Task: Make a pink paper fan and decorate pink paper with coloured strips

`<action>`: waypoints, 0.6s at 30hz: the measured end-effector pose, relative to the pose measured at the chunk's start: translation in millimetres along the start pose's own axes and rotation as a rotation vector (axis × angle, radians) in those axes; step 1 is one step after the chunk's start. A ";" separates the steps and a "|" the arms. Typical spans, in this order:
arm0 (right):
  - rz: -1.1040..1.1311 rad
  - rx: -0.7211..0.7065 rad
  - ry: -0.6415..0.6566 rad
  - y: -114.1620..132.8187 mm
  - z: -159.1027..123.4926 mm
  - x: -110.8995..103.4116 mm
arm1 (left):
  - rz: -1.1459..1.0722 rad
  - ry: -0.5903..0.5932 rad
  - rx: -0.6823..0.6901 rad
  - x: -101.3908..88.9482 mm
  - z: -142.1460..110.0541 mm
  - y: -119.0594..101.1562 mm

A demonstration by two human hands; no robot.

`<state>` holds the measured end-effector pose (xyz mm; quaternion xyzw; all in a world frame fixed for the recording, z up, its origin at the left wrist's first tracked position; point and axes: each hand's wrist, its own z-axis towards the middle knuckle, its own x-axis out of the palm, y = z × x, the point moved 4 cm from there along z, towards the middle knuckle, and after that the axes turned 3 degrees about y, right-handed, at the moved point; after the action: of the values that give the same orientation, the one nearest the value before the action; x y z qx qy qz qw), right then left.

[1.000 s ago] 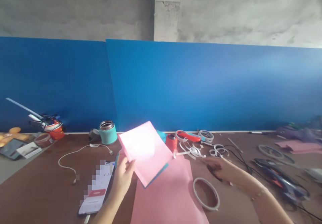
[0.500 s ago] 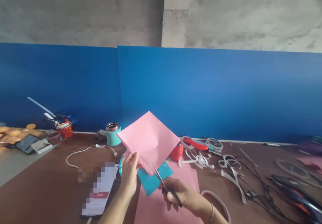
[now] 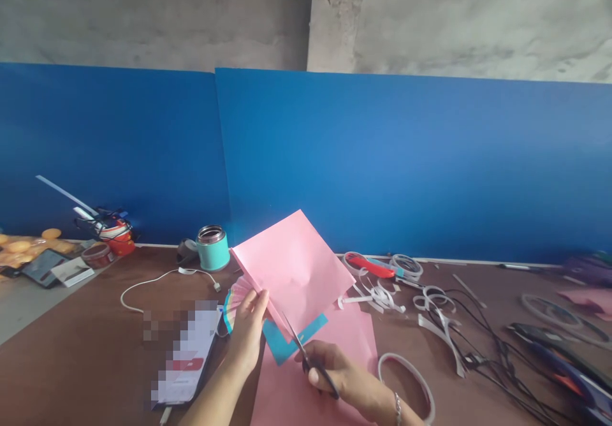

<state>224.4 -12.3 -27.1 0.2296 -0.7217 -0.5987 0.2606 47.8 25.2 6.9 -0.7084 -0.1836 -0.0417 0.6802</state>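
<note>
My left hand (image 3: 248, 324) pinches the left edge of a pink sheet of paper (image 3: 296, 266), which is tilted up with a narrow fold along its lower left side. In my right hand (image 3: 335, 375) is a pair of scissors (image 3: 299, 343) with black handles, its blades pointing up and left at the paper's lower corner. Whether the blades touch the paper I cannot tell. Below lie a teal piece of paper (image 3: 277, 344) and a larger pink sheet (image 3: 287, 394). A pleated, colourful paper fan (image 3: 234, 298) shows partly behind my left hand.
A phone (image 3: 186, 356) and white cable (image 3: 153, 280) lie at left, near a teal flask (image 3: 213, 249). White paper strips (image 3: 382, 297), a red cutter (image 3: 368, 265), a tape ring (image 3: 411, 375) and black cables (image 3: 502, 356) are at right. A blue partition (image 3: 406, 164) stands behind.
The pink sheet has shifted slightly right and rotated a little. The scissors have moved slightly left, staying by its lower corner. The camera view has also shifted a little.
</note>
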 end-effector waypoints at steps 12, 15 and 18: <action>0.147 -0.051 -0.198 19.2 -5.8 -8.3 | -0.359 -0.157 0.131 -9.2 11.6 8.7; 0.280 -0.136 -0.447 20.0 -2.7 -12.6 | -0.333 -0.144 0.085 1.8 3.8 17.3; 0.327 -0.185 -0.593 16.7 0.2 -15.3 | -0.242 -0.121 0.029 15.4 -10.6 27.1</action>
<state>235.6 0.7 -12.2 -0.0977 -0.7358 -0.6527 0.1517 72.7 17.7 -13.3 -0.6725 -0.3087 -0.0780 0.6681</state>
